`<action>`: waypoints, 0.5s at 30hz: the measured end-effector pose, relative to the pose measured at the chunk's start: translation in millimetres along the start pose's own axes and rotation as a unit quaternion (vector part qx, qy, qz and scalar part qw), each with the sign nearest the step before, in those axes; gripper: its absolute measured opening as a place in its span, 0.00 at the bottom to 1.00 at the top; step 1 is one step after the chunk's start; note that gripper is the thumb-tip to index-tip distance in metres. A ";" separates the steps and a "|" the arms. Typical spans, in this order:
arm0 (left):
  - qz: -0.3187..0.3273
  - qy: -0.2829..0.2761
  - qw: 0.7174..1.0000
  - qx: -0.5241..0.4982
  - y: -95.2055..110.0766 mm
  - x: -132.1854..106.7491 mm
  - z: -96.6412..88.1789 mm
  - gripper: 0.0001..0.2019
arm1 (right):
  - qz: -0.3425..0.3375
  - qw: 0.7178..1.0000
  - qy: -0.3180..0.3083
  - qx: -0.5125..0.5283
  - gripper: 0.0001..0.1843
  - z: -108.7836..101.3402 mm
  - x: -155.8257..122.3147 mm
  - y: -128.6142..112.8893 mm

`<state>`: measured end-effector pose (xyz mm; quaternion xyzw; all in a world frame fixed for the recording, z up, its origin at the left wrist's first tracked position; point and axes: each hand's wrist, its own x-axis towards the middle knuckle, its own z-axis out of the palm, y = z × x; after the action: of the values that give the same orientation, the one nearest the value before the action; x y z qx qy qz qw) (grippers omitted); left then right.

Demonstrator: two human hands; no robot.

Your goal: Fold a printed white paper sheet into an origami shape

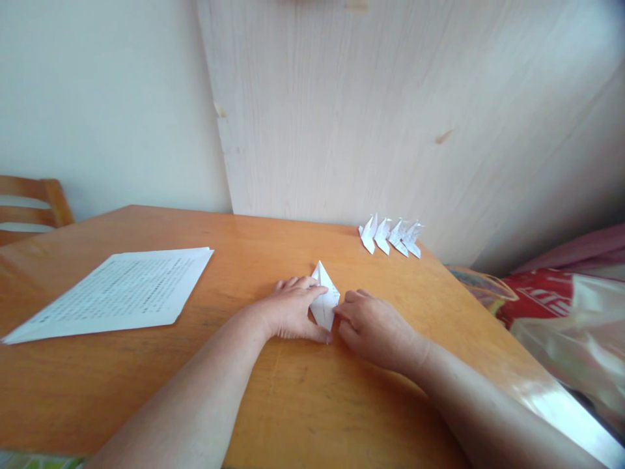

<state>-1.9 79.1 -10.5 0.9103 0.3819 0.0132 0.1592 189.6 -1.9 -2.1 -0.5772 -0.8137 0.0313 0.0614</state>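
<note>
A white folded paper (326, 309), kite-shaped with a point at the top and creases down its face, lies on the wooden table. My left hand (293, 309) holds it from the left, a finger over its upper part and the thumb by its bottom tip. At the paper's right edge is my right hand (372, 329), its fingers curled and the fingertips pressed together against that edge. Whether an edge is pinched between them is hard to see. Part of the paper's left side is hidden under my left hand.
Several folded paper birds (382, 236) stand in a row at the table's back right. A stack of printed sheets (131, 286) lies on the left. Beyond the right edge are a red bag (537, 296) and clear plastic (581, 339). A wooden chair (58, 202) stands at far left.
</note>
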 end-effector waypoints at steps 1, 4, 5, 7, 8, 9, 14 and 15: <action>0.000 0.001 1.000 -0.002 0.1 -0.1 0.2 0.49 | -0.002 1.000 -0.003 -0.001 0.15 -1.4 -0.6 -1.4; 0.000 0.001 1.000 -0.007 0.5 -0.2 0.4 0.49 | -0.006 1.000 -0.015 -0.008 0.15 -6.5 -2.7 -5.5; -0.002 0.000 1.000 -0.010 0.6 -0.2 0.3 0.49 | -0.009 1.000 -0.021 -0.009 0.15 -8.1 -3.6 -6.8; -0.008 0.000 1.000 -0.015 0.6 -0.1 0.2 0.50 | -0.013 0.999 -0.028 -0.011 0.15 -10.3 -5.7 -9.5; -0.010 -0.002 1.000 -0.018 0.6 -0.1 0.2 0.50 | -0.014 0.999 -0.030 -0.011 0.15 -10.8 -6.8 -10.7; -0.012 -0.004 1.000 -0.020 0.7 -0.1 0.2 0.50 | -0.016 0.999 -0.031 -0.010 0.15 -10.9 -7.8 -11.9; -0.016 -0.013 1.000 -0.021 1.7 -0.7 -1.4 0.50 | -0.025 0.999 -0.025 -0.004 0.14 -9.0 -10.3 -16.5; -0.015 -0.015 1.000 -0.021 2.2 -1.1 -2.2 0.49 | -0.025 0.999 -0.024 -0.003 0.13 -8.8 -10.4 -17.0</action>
<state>-1.5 77.4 -7.6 0.9010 0.3929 0.0051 0.1840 178.3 -17.5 8.0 -0.5556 -0.8294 0.0412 0.0409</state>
